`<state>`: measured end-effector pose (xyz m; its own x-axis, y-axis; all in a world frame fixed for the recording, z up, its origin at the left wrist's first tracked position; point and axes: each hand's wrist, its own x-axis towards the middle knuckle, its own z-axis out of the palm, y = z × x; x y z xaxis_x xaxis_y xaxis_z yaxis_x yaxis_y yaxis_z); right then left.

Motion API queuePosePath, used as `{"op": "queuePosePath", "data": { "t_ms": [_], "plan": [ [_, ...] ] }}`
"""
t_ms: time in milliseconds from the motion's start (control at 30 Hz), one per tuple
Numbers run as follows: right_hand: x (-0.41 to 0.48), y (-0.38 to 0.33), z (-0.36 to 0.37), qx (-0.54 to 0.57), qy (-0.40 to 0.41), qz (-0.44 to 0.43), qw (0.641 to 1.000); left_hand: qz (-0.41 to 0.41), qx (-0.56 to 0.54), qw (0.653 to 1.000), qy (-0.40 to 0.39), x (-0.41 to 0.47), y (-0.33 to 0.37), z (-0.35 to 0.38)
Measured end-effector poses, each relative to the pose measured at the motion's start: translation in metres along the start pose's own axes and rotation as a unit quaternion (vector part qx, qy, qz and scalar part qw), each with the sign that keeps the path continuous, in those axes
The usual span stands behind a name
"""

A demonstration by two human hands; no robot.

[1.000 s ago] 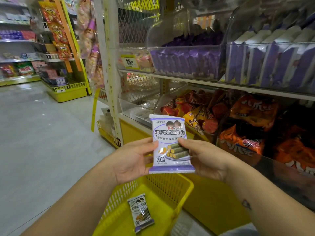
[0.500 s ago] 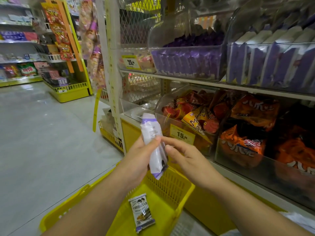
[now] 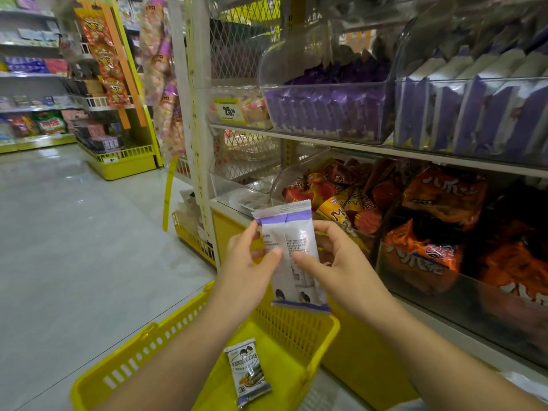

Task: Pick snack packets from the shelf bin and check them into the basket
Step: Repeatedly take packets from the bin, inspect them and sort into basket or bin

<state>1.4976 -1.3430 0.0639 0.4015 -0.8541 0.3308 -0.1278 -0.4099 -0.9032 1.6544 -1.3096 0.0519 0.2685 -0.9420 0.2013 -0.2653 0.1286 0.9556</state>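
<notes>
A white and purple snack packet (image 3: 292, 250) is held upright above the yellow basket (image 3: 296, 327), its printed back side facing me. My left hand (image 3: 246, 271) pinches its left edge, thumb on the back. My right hand (image 3: 341, 268) pinches its right edge the same way. A second packet (image 3: 247, 370) of the same kind lies face up on the basket floor. The clear shelf bin (image 3: 326, 111) on the upper shelf holds several purple packets, and another bin (image 3: 474, 114) to its right holds more.
The lower shelf carries clear bins of orange and red snack bags (image 3: 439, 232). A white shelf post (image 3: 192, 114) stands left of the bins with a yellow price tag (image 3: 229, 110) beside it. Grey aisle floor (image 3: 74, 247) spreads to the left, with more shelving beyond.
The packet has been turned over in both hands: its front faced me a second ago, it was edge-on half a second ago, and its back faces me now.
</notes>
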Motion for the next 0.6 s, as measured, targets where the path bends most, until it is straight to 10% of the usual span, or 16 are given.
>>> {"op": "queuePosePath", "data": {
  "t_ms": [600],
  "plan": [
    [-0.010, -0.010, 0.010, -0.103, -0.077, -0.094, 0.987, -0.044, 0.014, 0.999, 0.024, -0.003, 0.007, -0.010]
  ]
}}
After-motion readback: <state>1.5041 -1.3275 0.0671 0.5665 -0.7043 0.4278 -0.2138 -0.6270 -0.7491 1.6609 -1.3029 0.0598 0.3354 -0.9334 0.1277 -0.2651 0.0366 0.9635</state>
